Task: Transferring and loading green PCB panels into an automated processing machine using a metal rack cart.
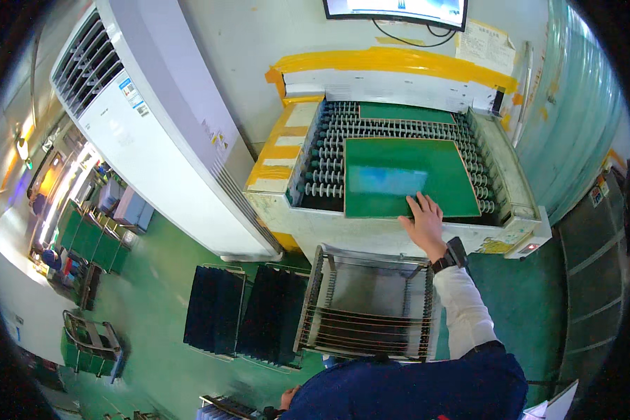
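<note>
A glossy green rectangular panel [406, 178] lies flat on the conveyor's rollers [325, 175]. My right hand [425, 224] reaches over the conveyor's front wall, and its outstretched fingers touch the panel's near edge. The fingers are apart, and the hand grips nothing that I can see. A second green panel [406, 113] lies farther in, partly covered by the conveyor's back cover. Low in the view, my left hand [290, 397] hangs beside my body, close to a rack at the bottom edge. Its fingers are mostly hidden, so its grip is unclear.
Right before me stands a slotted metal rack [371, 280] with several thin panels near its bottom. Two racks of dark panels [241, 311] stand left of it. A tall white air conditioner [154, 133] rises at left; a clear strip curtain [574, 105] hangs at right.
</note>
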Demonstrator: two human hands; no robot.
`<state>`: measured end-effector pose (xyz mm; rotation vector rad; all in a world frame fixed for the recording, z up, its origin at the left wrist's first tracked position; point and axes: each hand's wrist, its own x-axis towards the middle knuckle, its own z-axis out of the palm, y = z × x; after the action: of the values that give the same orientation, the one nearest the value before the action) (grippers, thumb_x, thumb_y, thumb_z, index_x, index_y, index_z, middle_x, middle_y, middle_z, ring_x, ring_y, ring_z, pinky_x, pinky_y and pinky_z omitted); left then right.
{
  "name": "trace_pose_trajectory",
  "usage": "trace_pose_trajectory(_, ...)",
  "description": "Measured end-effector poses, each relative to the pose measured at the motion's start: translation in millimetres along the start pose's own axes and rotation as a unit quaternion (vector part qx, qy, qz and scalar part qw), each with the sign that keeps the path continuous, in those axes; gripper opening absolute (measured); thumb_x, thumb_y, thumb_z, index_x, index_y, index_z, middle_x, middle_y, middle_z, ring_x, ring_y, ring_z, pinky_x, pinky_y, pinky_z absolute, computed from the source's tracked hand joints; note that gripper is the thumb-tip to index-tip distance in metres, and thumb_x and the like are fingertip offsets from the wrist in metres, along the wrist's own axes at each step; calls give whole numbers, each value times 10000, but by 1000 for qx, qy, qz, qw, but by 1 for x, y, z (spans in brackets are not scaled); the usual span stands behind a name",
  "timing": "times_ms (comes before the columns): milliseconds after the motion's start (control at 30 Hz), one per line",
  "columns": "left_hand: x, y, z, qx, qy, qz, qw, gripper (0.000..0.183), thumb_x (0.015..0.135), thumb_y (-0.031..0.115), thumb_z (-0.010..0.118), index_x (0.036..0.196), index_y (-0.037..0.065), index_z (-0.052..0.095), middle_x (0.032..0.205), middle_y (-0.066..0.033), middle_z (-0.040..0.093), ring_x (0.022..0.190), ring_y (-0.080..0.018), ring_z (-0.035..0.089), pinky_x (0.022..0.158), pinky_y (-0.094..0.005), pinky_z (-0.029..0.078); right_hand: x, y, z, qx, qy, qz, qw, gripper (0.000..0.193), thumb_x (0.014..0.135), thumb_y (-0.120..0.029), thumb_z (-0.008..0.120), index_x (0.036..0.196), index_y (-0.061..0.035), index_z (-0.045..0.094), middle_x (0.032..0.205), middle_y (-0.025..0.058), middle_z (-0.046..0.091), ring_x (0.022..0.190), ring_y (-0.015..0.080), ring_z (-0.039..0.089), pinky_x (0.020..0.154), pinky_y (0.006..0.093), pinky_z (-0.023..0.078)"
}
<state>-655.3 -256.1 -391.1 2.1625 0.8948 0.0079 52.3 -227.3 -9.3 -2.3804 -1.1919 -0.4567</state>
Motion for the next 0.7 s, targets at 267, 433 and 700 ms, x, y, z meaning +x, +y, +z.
trace_pose_trajectory(267, -10, -13, 14, -119, 5, -147, 982, 279, 917, 355, 534, 1060, 152, 661, 870, -133, 648, 838, -233, 613, 772, -340, 461, 52, 22, 24, -5, -10, 42, 999, 545, 789, -414, 643, 1256, -156, 527, 1348, 146, 445, 1252, 359, 375, 1021, 506, 284)
trace_pose_trajectory(433, -12, 5, 12, -183, 17, -298, 937, 402, 885, 428, 571, 1065, 79, 657, 862, -128, 661, 823, -225, 620, 770, -330, 468, 71, 35, 32, -12, -33, 56, 998, 568, 789, -440, 635, 1270, -160, 522, 1370, 136, 432, 1271, 353, 364, 1033, 500, 275)
trace_pose_trajectory(700, -23, 3, 22, -82, 51, -230, 968, 343, 856, 281, 601, 1164, 129, 601, 955, -159, 640, 845, -306, 625, 735, -403, 483, 76, 33, 30, -19, -48, 55, 997, 574, 792, -443, 627, 1270, -143, 524, 1380, 152, 423, 1272, 364, 363, 1027, 516, 286)
